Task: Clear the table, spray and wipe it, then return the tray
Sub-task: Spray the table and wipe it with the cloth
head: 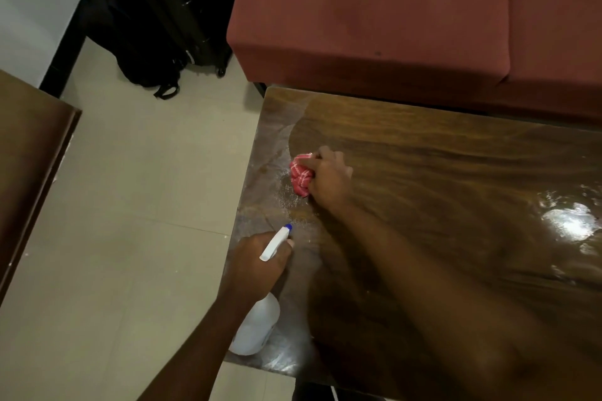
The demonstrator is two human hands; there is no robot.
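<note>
A dark wooden table (456, 172) fills the right half of the view, its top glossy and wet, with fine spray droplets near its left edge. My right hand (329, 174) presses a bunched red cloth (301, 174) with white lines onto the tabletop near that left edge. My left hand (257, 265) grips the neck of a white spray bottle (257, 325). Its white trigger head with a blue nozzle tip (277, 242) points toward the cloth. The bottle hangs over the table's left front corner. No tray is in view.
A red sofa (391, 10) stands right behind the table's far edge. Black bags (153, 26) lie on the pale tiled floor (130, 205) at the back left. Brown wooden furniture (29, 156) juts in at the left edge.
</note>
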